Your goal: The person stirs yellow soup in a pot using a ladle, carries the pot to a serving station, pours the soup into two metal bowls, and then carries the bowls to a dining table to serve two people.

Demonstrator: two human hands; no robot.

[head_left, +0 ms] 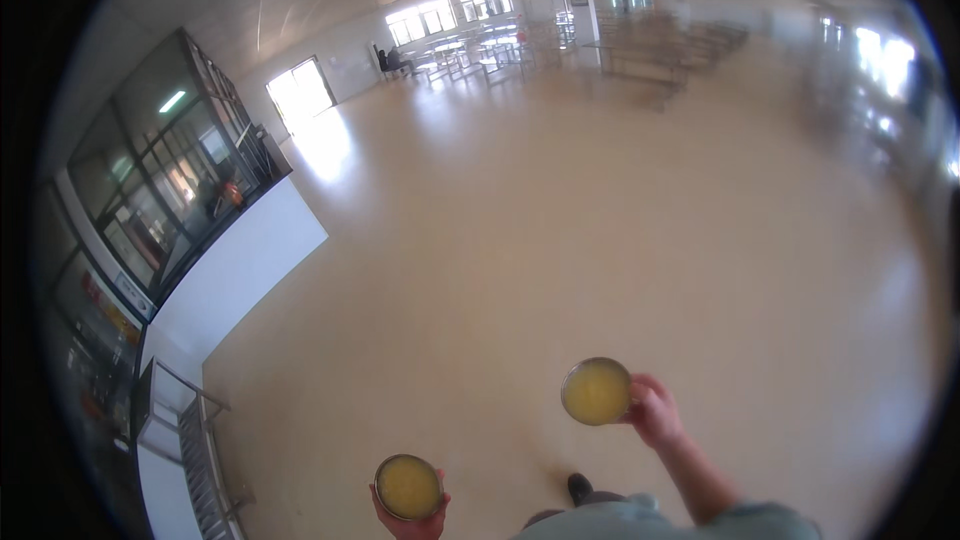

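Observation:
In my left hand (420,528), low in the view, rests a round metal-rimmed bowl (408,487) full of a yellow liquid that looks like soup or porridge. The fingers wrap round its sides from below. Farther forward and to the right, my right hand (655,412) grips a second bowl (596,392) of the same yellow liquid by its right edge. Both bowls are held level above the floor, apart from each other. The undersides of the bowls and part of the left fingers are hidden.
A white-fronted counter (240,265) with glass windows runs along the left, with a metal rack (200,450) at its near end. Tables and benches (640,65) stand far off across the tan floor (480,240). A bright doorway (302,95) is at the far left. My shoe (579,486) shows below.

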